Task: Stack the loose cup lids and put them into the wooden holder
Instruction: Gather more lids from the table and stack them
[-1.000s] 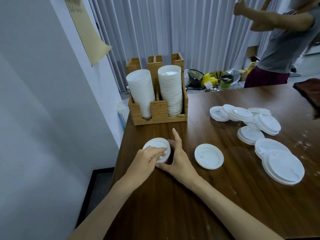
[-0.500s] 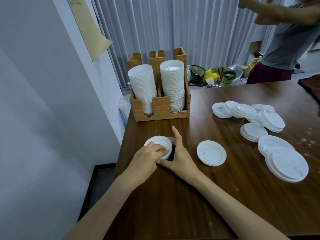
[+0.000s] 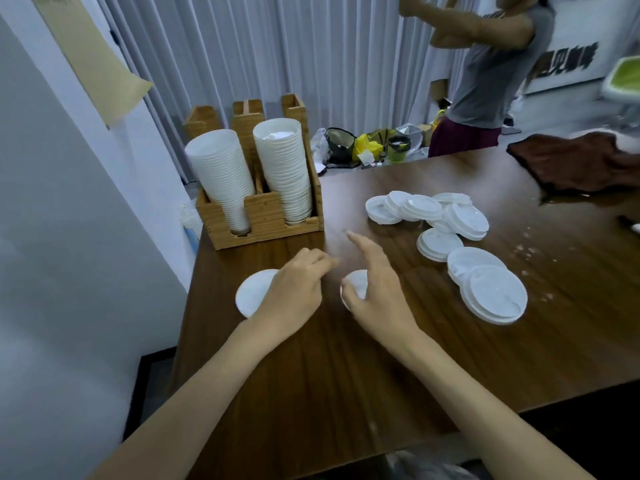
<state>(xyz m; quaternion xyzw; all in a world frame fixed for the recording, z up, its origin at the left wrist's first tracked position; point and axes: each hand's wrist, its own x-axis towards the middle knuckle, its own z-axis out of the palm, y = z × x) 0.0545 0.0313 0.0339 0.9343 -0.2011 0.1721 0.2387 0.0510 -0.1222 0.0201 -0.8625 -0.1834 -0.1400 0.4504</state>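
Grey wall fills the left side, with a tan paper sheet hanging on it and a pleated curtain behind. Against that wall begins the dark wooden table.

At the table's far left corner stands the wooden holder. Its left front compartment holds a leaning white stack. Its right one holds a stack of lids.

Nearer the camera, one white lid lies flat by the table's left edge. The left hand lies over its right part. Its fingers are loosely bent and reach past the lid, not wrapped round it; the thumb is hidden.

Just beside it, a second lid shows under the right hand. The forefinger is stretched straight and stands wide of the bent thumb, which is at the lid's left rim. The other fingers are hidden, so I cannot tell if the lid is gripped.

Further right, the loose lids lie in three groups: an overlapping cluster at the back, a small stack in front of it, and two larger lids overlapping nearest the camera. Pale specks dot the wood beside them.

Beyond the table, bags and a small basket sit on the floor. A person in a grey top stands at the far edge. A brown cloth lies on the far right corner.
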